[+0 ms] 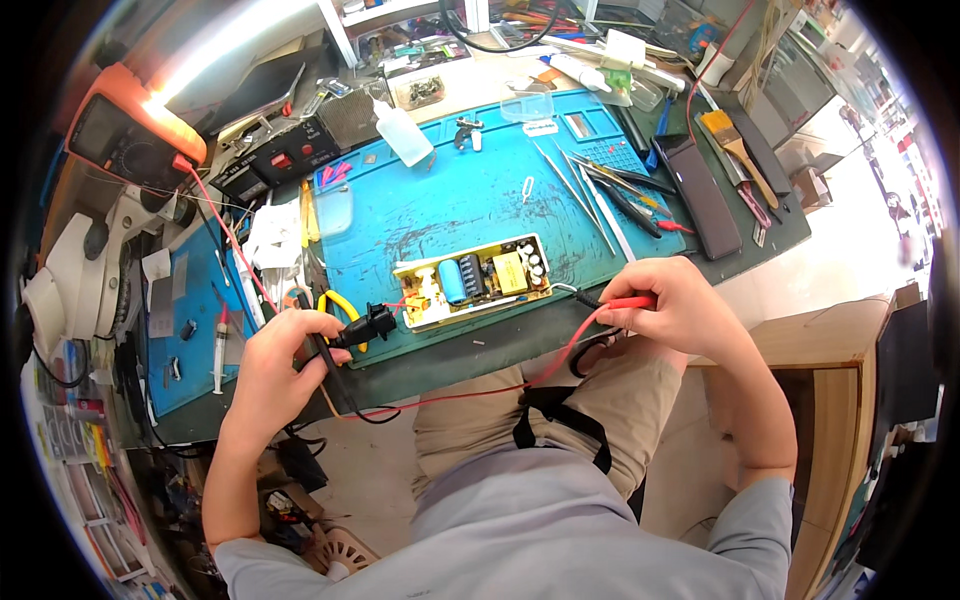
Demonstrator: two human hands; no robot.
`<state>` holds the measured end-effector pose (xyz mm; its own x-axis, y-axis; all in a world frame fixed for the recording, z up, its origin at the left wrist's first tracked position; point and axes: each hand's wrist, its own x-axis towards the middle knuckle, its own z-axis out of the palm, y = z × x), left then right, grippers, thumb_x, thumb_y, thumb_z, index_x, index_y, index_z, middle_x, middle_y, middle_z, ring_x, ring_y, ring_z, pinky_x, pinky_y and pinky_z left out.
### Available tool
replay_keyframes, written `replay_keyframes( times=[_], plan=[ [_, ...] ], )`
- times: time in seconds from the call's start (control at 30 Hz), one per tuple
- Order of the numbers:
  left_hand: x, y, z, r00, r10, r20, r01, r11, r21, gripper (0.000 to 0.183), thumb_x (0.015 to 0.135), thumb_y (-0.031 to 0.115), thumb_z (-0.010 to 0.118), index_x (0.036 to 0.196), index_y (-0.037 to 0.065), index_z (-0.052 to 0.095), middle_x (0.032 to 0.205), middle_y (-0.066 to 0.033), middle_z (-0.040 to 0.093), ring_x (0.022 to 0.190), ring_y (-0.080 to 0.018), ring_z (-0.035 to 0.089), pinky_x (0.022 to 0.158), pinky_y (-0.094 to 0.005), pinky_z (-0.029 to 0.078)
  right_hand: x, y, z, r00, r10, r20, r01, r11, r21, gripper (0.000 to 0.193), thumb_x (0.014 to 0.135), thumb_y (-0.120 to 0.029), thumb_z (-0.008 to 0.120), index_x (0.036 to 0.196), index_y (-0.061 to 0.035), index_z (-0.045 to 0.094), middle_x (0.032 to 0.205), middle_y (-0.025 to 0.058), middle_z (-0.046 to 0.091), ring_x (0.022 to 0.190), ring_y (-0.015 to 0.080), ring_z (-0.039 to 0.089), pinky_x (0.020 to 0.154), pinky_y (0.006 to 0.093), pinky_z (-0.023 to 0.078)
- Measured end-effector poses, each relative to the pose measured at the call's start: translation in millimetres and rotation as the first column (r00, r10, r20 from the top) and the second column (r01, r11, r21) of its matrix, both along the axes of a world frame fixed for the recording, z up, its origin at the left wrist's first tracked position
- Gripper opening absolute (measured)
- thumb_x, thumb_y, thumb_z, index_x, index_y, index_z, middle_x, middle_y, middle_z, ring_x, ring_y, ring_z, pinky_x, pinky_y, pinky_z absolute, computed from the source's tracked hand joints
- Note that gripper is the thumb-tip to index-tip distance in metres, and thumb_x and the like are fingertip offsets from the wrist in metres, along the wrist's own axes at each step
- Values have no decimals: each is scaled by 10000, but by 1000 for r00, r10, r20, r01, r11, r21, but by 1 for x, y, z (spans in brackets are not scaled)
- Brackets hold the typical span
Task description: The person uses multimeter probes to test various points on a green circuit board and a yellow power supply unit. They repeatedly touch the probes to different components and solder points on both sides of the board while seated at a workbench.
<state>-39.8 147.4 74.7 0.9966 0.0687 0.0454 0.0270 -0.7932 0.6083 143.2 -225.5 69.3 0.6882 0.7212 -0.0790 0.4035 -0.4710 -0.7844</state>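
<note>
In front of me lies an open power adapter point(411, 317), its circuit board and parts exposed in a light casing. My left hand point(277, 365) is closed around a black plug-like connector point(370, 326) at the adapter's left end and a black test probe point(331, 370). Right of the adapter, my right hand point(665, 305) pinches a red test probe point(632, 302) beside a black cable point(588, 299) that leads from the adapter's right end. Whether those fingers also hold the cable I cannot tell. A red lead point(520, 386) sags from the red probe across my lap.
An orange multimeter point(135, 130) stands at the upper left. The blue work mat point(430, 205) bears a white bottle point(403, 134), tweezers point(575, 195) and pliers point(625, 208). Yellow-handled pliers point(343, 303) lie by my left hand. A brush point(738, 150) is at the right.
</note>
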Motion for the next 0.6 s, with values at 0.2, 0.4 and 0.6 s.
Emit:
replay_keyframes(
  times=[0.2,0.4,0.6],
  plan=[
    [-3,12,-17,953,-129,276,108,990,90,391,730,60,847,1032,50,599,945,-83,712,696,-213,606,623,-327,485,13,-9,1,948,-165,273,88,959,271,228,965,-178,618,867,7,709,754,84,625,637,137,574,603,286,449],
    [5,29,-21,827,-64,558,32,997,66,381,930,363,709,1077,52,545,881,-78,694,686,-166,575,635,-283,464,46,30,27,919,-356,169,142,699,700,604,1077,-389,273,929,49,662,806,85,606,710,116,529,672,256,410],
    [49,28,0,720,51,692,-105,994,37,557,1047,520,420,1197,-5,533,731,-38,566,629,-106,480,652,-282,434,78,92,43,958,-255,-134,275,674,685,634,1070,-431,266,906,22,679,613,10,537,548,66,392,520,226,287]
  ],
)
